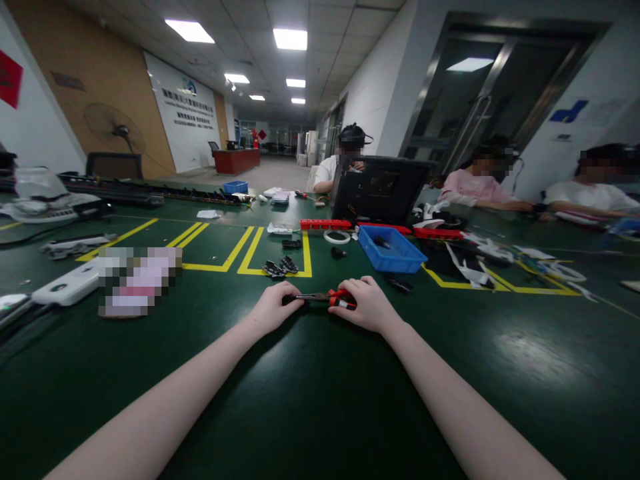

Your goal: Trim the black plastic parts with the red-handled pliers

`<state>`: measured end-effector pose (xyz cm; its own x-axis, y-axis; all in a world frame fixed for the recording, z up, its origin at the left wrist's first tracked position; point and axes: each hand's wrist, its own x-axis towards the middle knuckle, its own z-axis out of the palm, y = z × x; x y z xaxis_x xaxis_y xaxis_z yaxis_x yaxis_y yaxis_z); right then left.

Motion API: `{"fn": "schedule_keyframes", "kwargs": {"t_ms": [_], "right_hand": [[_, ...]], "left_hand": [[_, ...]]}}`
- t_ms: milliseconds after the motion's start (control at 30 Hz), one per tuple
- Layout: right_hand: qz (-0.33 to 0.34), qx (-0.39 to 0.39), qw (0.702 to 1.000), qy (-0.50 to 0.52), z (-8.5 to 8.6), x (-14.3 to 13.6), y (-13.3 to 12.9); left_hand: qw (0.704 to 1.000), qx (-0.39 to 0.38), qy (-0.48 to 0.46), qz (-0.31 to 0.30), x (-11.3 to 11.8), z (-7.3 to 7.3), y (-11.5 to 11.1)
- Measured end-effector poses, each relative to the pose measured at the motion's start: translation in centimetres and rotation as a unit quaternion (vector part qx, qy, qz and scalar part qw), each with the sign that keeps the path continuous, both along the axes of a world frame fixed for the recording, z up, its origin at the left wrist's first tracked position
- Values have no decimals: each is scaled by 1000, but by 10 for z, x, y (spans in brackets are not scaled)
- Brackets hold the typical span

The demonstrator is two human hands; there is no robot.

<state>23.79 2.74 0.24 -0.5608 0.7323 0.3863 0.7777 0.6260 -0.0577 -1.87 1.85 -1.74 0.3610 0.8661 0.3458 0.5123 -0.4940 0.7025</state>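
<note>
My right hand (367, 305) is wrapped round the red and black handles of a pair of pliers (339, 300), whose metal jaws point left. Closed near the jaw tips, my left hand (278, 307) pinches a small dark piece that is mostly hidden by the fingers. Both hands are just above the green table, near the middle of the view. Beyond them, small black parts (281, 267) lie inside a yellow taped outline. A blue bin (393, 250) with a few dark parts in it stands past my right hand.
A power strip (67, 283) and a blurred flat object (140, 283) lie at the left. Behind the bin stands a large black case (383, 190). White scraps and cables (545, 263) spread at the right. Three people sit across the table.
</note>
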Motion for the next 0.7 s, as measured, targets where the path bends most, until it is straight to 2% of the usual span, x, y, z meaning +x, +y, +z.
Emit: {"fn": "schedule_keyframes", "kwargs": {"t_ms": [400, 700], "right_hand": [[5, -6, 1000, -13, 3, -2, -1], [-20, -19, 998, -49, 6, -6, -4]], "left_hand": [[1000, -2, -18, 14, -1, -2, 0], [1000, -10, -21, 12, -2, -1, 0]]}}
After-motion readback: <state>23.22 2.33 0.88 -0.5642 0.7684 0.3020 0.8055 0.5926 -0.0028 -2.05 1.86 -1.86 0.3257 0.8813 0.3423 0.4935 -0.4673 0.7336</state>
